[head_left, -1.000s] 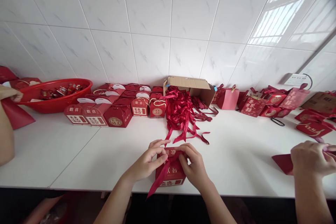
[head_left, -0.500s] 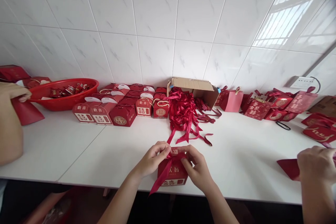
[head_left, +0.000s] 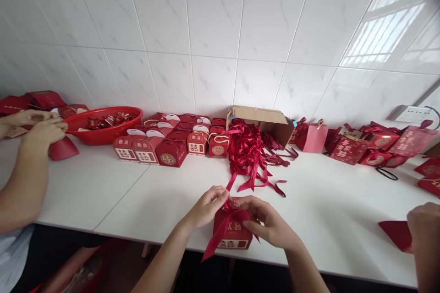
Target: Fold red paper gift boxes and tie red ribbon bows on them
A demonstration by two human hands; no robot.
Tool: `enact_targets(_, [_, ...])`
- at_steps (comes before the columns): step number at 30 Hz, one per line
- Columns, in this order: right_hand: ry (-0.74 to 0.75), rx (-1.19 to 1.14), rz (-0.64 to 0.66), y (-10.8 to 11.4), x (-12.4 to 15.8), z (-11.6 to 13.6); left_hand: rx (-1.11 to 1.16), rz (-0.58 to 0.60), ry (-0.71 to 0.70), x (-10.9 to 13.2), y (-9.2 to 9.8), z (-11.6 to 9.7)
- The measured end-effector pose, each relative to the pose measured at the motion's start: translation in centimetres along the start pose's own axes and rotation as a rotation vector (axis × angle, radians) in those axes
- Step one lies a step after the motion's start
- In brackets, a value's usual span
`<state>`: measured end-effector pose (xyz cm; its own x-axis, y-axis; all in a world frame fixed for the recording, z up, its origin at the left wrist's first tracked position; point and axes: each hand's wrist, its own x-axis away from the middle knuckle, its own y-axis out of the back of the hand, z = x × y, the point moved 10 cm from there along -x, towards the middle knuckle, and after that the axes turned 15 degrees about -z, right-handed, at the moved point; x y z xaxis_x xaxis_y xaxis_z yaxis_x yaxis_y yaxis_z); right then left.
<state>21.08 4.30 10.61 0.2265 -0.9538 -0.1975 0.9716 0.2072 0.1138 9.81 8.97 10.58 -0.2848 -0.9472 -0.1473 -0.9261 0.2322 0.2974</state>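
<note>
A small red gift box (head_left: 233,233) with gold-white lettering stands on the white table close to its front edge. Around its top runs a red satin ribbon (head_left: 222,226), formed into a bow with one long tail hanging down the front. My left hand (head_left: 208,207) is closed, thumb and fingers pinching the ribbon at the box's upper left. On the other side, my right hand (head_left: 270,222) is closed with its thumb and bent fingers at the bow's right loop. The exact grip of its fingertips is partly hidden.
Behind the box lies a heap of red ribbons (head_left: 244,151) spilling from a cardboard box (head_left: 280,130). Rows of red gift boxes (head_left: 172,153) stand left of it, beside a red basin (head_left: 103,135). Gift bags (head_left: 314,138) line the right. Co-workers' hands (head_left: 46,126) work at both sides.
The view has turned slightly left, so things sit further right. The bow's right loop looks fuller, with my right hand a little further from the knot. Both hands of the left co-worker now show.
</note>
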Motion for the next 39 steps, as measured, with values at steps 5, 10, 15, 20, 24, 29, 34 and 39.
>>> enact_targets(5, [0.036, 0.016, -0.025, 0.3, -0.2, -0.2, -0.003, 0.025, -0.014, 0.3, -0.1, -0.5])
enact_targets(10, [0.028, 0.147, -0.101, 0.1, -0.5, 0.0, 0.001, 0.013, -0.025, 0.4, 0.1, -0.6])
enact_targets(15, [0.034, 0.352, -0.237, 0.1, -0.9, 0.4, 0.005, -0.002, -0.04, 0.3, 0.1, -0.9])
enact_targets(20, [0.02, 0.512, -0.319, 0.1, -1.1, 0.3, -0.007, -0.036, -0.084, 0.2, 0.2, -1.6])
enact_targets(24, [0.017, 0.508, -0.343, 0.3, -1.3, 0.2, -0.033, -0.044, -0.132, 0.2, 0.3, -2.1])
enact_targets(29, [0.047, 0.493, -0.325, 0.2, -1.5, 0.3, -0.07, -0.025, -0.163, 0.1, 0.0, -2.4])
enact_targets(34, [0.03, 0.504, -0.3, 0.2, -1.4, -0.2, -0.095, 0.014, -0.167, -0.2, -0.2, -2.4])
enact_targets(39, [0.003, 0.496, -0.264, 0.0, -1.2, -0.4, -0.091, 0.045, -0.174, -0.5, 0.0, -2.7])
